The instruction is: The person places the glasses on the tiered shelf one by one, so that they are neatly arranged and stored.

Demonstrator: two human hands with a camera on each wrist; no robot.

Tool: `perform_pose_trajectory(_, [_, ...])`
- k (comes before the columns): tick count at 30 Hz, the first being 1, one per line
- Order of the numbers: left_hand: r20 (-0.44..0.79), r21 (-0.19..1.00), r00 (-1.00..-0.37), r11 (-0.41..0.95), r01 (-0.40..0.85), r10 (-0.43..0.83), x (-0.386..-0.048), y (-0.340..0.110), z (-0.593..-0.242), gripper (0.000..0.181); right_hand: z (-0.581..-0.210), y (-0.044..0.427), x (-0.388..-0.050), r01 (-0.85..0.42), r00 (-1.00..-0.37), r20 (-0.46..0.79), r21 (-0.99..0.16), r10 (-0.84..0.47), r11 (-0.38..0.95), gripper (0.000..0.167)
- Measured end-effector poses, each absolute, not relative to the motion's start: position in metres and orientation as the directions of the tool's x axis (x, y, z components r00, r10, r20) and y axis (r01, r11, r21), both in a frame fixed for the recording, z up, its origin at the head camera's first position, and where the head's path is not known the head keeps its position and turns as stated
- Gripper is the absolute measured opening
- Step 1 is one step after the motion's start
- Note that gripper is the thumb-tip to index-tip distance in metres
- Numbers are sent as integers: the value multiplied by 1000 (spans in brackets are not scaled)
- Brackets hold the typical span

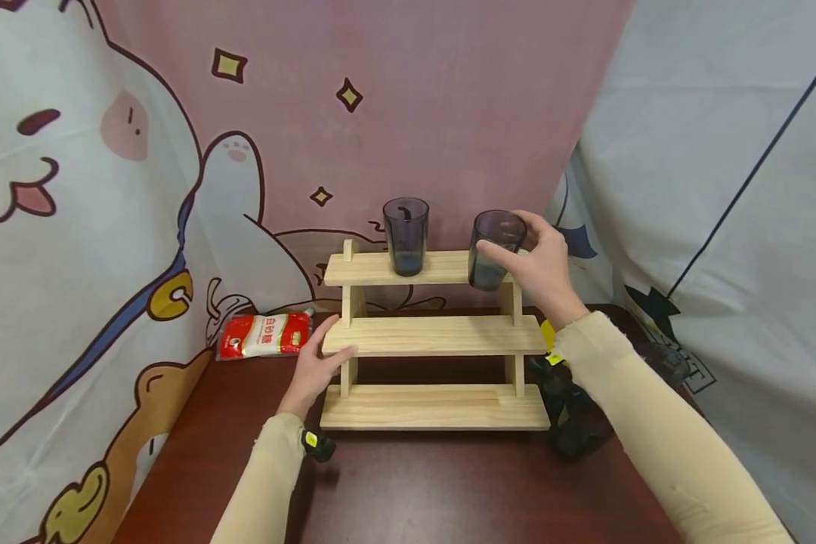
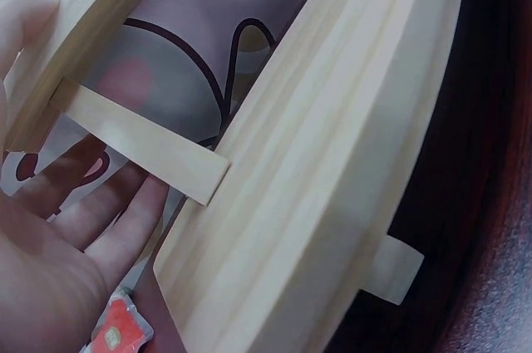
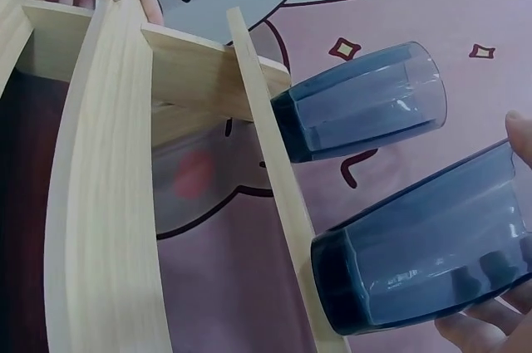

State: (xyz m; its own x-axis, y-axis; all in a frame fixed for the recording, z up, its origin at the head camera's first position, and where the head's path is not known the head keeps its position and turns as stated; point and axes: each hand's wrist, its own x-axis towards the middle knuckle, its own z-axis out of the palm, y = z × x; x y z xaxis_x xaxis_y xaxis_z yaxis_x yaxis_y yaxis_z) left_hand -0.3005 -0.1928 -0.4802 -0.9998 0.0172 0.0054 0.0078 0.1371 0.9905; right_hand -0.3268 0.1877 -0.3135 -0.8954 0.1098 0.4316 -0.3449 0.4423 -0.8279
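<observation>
A three-tier wooden stand (image 1: pixel 435 336) stands on the table. My left hand (image 1: pixel 315 368) grips the left end of its middle board, the thumb (image 2: pixel 33 17) on the board and the other fingers past its end. My right hand (image 1: pixel 547 264) holds a dark, see-through drinking glass (image 1: pixel 487 261) by its sides at the right end of the top board. In the right wrist view the base of this glass (image 3: pixel 416 245) is at the board's edge; whether it touches cannot be told. Another such glass (image 1: pixel 406 234) stands upright on the top board, left of the held one.
A red and white packet (image 1: pixel 265 335) lies on the dark red table (image 1: pixel 408 483), left of the stand. Dark objects (image 1: pixel 574 415), partly hidden by my right sleeve, are at the stand's right. Printed cloth (image 1: pixel 449 98) hangs behind and at both sides.
</observation>
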Motion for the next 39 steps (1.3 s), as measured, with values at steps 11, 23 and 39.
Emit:
perform_pose_trajectory(11, [13,991,-1000,137,15,20,-298,-193,-477,77,-308,174,-348,-290,-922,373,-843,103,453,93])
perform_pose_trajectory(23, [33,990,-999,134,33,2,-317,-198,-506,76,-299,167,-362,-267,-947,320,-842,36,469,96])
perform_pose_trajectory(39, [67,987,-998,147,66,-2,-312,-197,-502,77,-297,162,-373,-216,-961,274,-828,38,517,99])
